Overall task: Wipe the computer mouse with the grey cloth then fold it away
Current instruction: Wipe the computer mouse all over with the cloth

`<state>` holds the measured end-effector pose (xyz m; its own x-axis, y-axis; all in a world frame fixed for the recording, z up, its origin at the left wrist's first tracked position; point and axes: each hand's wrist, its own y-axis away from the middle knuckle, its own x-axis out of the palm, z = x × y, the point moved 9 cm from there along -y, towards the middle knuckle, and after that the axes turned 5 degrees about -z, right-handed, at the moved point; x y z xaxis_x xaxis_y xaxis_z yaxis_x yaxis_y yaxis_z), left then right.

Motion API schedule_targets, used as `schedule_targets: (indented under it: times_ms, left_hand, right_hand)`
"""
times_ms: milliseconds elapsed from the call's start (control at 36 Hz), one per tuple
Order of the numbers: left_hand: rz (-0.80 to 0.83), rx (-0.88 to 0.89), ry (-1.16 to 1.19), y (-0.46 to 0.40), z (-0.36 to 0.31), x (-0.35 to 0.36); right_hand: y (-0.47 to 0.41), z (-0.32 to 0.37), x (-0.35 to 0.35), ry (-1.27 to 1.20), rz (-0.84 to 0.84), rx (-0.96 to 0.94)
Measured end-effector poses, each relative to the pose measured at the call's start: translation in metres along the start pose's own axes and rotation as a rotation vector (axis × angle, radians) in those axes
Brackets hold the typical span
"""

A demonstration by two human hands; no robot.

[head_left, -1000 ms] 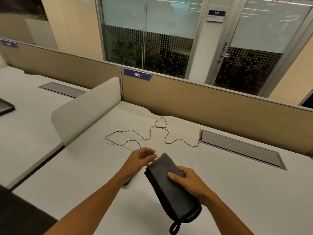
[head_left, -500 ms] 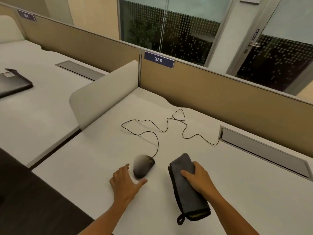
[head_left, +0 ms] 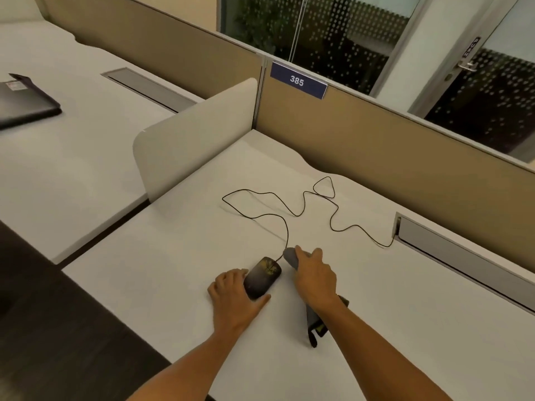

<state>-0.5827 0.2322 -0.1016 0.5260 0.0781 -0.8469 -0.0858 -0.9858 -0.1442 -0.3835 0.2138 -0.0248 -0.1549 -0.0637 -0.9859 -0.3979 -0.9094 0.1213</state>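
I see the white surface (head_left: 376,314) filling most of the view, backed by a tan partition (head_left: 376,146) that carries a blue plate (head_left: 298,81) reading 385, and a white divider (head_left: 197,134) standing along its left edge. A grey cable tray (head_left: 463,256) is set into the surface at the right. On the neighbouring desk at far left lies a closed black laptop (head_left: 26,102). My right hand (head_left: 314,279) has its grip closed around the folded grey cloth (head_left: 291,256), which lies on the surface just right of the mouse, its black loop end showing beneath my wrist. My left hand (head_left: 234,296) cups the black computer mouse (head_left: 262,277) from the left, fingers and thumb around its near end. The thin mouse cord (head_left: 304,204) snakes back to the tray.
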Motion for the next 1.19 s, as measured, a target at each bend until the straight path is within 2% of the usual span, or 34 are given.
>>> schedule_targets:
  times_ms: [306,639,1194]
  left_hand:
    - [-0.006,0.022,0.029,-0.002,0.000,0.002]
    - [0.012,0.012,0.059,-0.003,0.001,0.005]
    - [0.004,0.022,0.069,-0.001,0.001,0.006]
  right_hand:
    - [0.005,0.019,0.021,0.218,-0.007,-0.019]
    - [0.004,0.026,0.036,0.096,0.061,-0.059]
    - [0.037,0.047,0.035,0.047,0.084,-0.156]
